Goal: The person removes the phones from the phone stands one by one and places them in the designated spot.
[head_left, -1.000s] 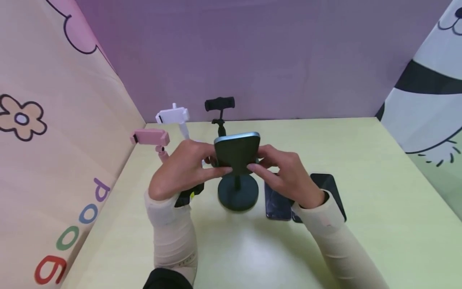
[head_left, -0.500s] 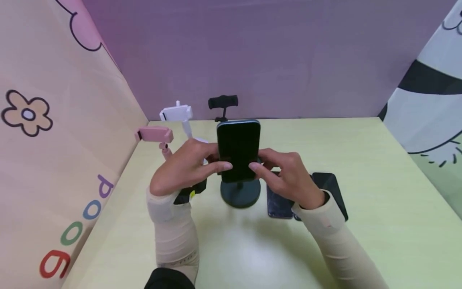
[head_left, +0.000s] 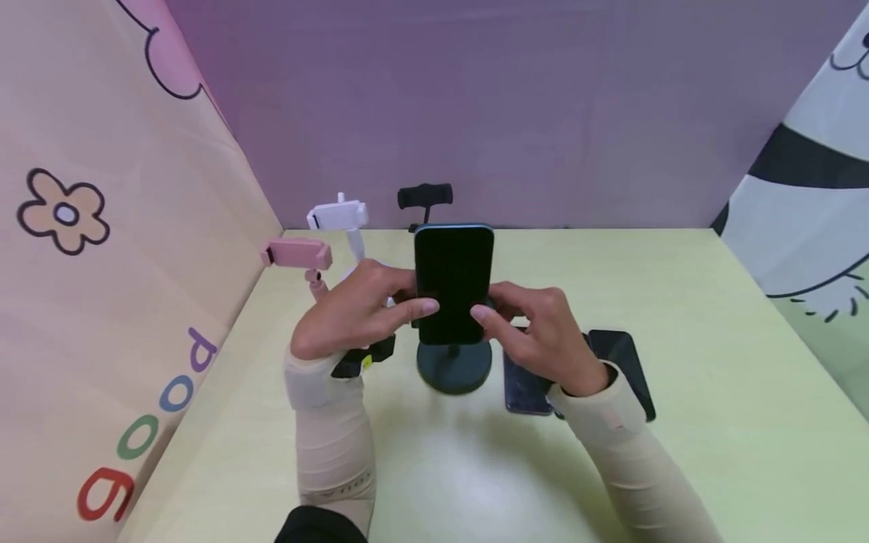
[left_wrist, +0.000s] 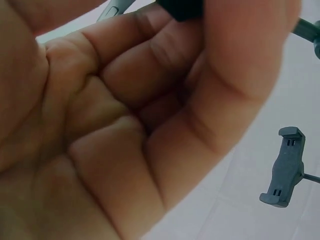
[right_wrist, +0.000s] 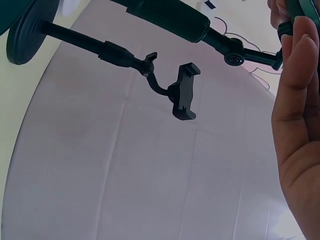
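Note:
A smartphone (head_left: 453,283) with a dark screen stands upright in the head view, its face towards me, above a round dark stand base (head_left: 454,369). My left hand (head_left: 363,311) grips its left side, thumb on the front and fingers behind. On the other side my right hand (head_left: 536,332) pinches the phone the same way. The right wrist view shows the stand's ribbed dark green pole (right_wrist: 172,20) and a joint leading towards the phone. The holder behind the phone is mostly hidden. In the left wrist view the left hand's (left_wrist: 135,110) fingers are curled.
Behind stand a black phone stand (head_left: 425,196), a white one (head_left: 338,216) and a pink one (head_left: 296,253). Two dark phones lie on the table by my right wrist: one bluish (head_left: 526,388), one black (head_left: 621,362). A purple backdrop (head_left: 509,113) rises at the table's far edge.
The phone has tilted from lying back to nearly upright, so its screen now faces me. Both hands have kept their hold. The head view has shifted slightly.

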The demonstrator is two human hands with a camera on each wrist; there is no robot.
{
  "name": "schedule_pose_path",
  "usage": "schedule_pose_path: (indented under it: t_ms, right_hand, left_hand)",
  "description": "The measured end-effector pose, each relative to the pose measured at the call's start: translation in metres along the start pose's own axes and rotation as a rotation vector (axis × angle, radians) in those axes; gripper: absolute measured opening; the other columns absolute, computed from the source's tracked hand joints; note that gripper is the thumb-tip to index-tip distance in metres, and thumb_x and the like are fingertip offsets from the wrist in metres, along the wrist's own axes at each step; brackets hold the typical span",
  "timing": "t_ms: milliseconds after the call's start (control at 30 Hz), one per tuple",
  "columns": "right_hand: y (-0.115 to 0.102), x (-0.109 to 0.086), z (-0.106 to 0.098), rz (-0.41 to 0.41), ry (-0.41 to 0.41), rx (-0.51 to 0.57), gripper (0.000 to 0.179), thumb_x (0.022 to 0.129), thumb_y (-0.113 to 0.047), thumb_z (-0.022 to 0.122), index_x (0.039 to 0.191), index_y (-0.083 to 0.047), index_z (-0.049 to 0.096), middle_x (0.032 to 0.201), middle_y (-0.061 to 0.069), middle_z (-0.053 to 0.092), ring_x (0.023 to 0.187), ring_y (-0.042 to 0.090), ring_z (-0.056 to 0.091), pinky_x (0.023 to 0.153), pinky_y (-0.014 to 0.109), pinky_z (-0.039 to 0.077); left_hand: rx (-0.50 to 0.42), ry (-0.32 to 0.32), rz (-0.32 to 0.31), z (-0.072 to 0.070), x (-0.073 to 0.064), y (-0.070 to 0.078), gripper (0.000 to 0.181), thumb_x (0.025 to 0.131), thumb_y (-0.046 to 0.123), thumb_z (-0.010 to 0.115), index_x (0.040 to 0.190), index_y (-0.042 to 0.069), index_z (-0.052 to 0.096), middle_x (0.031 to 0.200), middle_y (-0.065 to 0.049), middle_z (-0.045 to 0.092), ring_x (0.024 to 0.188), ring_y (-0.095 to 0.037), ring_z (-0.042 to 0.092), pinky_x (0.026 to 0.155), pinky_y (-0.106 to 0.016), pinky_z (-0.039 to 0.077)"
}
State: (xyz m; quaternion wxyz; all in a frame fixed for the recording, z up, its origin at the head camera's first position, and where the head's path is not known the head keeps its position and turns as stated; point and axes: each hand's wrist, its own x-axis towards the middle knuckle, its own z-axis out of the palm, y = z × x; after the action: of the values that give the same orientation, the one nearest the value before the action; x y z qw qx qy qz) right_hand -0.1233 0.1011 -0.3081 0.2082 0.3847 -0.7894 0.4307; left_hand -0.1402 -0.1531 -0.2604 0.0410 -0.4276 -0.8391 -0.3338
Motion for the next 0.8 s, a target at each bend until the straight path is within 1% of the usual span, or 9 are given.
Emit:
schedule_pose_path:
  t_ms: [100, 233, 400, 467, 567, 633, 800]
  right_hand:
    - [0.000, 0.000, 0.002, 0.014, 0.001, 0.035, 0.013, 0.088, -0.006, 0.067, 0.101, -0.005, 0.070, 0.085, 0.001, 0.072, 0.063, 0.002, 0.065, 0.058, 0.023, 0.054]
    - [-0.001, 0.001, 0.003, 0.038, 0.003, 0.077, 0.015, 0.089, -0.003, 0.066, 0.103, -0.003, 0.070, 0.090, 0.005, 0.073, 0.064, 0.003, 0.066, 0.060, 0.024, 0.055]
    - [0.000, 0.004, 0.003, 0.080, 0.034, 0.129, 0.015, 0.090, -0.002, 0.063, 0.103, -0.002, 0.070, 0.091, 0.008, 0.073, 0.062, 0.005, 0.067, 0.057, 0.026, 0.056]
    - [0.000, 0.005, 0.003, 0.100, 0.047, 0.131, 0.014, 0.091, -0.002, 0.062, 0.102, -0.003, 0.070, 0.088, 0.007, 0.073, 0.059, 0.005, 0.066, 0.055, 0.026, 0.055]
    - [-0.001, 0.007, 0.005, 0.123, 0.060, 0.122, 0.011, 0.092, -0.005, 0.061, 0.099, -0.004, 0.071, 0.082, 0.004, 0.072, 0.055, 0.005, 0.063, 0.052, 0.027, 0.054]
    - [-0.002, 0.009, 0.005, 0.135, 0.064, 0.123, 0.011, 0.093, -0.006, 0.061, 0.097, -0.005, 0.071, 0.079, 0.003, 0.071, 0.054, 0.005, 0.062, 0.051, 0.027, 0.053]
    - [-0.003, 0.013, 0.004, 0.177, 0.076, 0.130, 0.011, 0.093, -0.007, 0.061, 0.095, -0.005, 0.071, 0.076, 0.001, 0.070, 0.052, 0.007, 0.063, 0.051, 0.029, 0.054]
  left_hand:
    - [-0.004, 0.009, -0.001, 0.000, 0.000, -0.001, 0.017, 0.094, 0.022, 0.063, 0.081, 0.012, 0.066, 0.060, 0.007, 0.049, 0.056, -0.009, 0.049, 0.053, -0.027, 0.041]
    - [-0.021, 0.028, 0.008, 0.001, 0.000, -0.003, 0.021, 0.095, 0.021, 0.062, 0.075, 0.013, 0.063, 0.057, 0.008, 0.046, 0.052, -0.011, 0.047, 0.051, -0.027, 0.039]
    - [-0.068, 0.075, 0.035, 0.004, 0.005, -0.009, 0.027, 0.097, 0.019, 0.059, 0.070, 0.013, 0.059, 0.054, 0.007, 0.041, 0.049, -0.008, 0.041, 0.048, -0.027, 0.035]
    - [-0.106, 0.091, 0.036, 0.004, 0.007, -0.011, 0.026, 0.097, 0.018, 0.059, 0.072, 0.013, 0.063, 0.055, 0.008, 0.046, 0.050, -0.007, 0.045, 0.048, -0.027, 0.039]
    - [-0.164, 0.111, 0.034, 0.005, 0.009, -0.013, 0.023, 0.097, 0.016, 0.058, 0.077, 0.011, 0.068, 0.059, 0.009, 0.056, 0.053, -0.009, 0.053, 0.052, -0.028, 0.045]
    - [-0.173, 0.132, 0.040, 0.005, 0.009, -0.014, 0.024, 0.097, 0.015, 0.058, 0.075, 0.011, 0.067, 0.058, 0.009, 0.057, 0.053, -0.009, 0.055, 0.053, -0.028, 0.047]
    - [-0.176, 0.158, 0.041, 0.007, 0.011, -0.013, 0.031, 0.097, 0.013, 0.056, 0.067, 0.011, 0.060, 0.052, 0.007, 0.050, 0.049, -0.006, 0.054, 0.053, -0.026, 0.050]
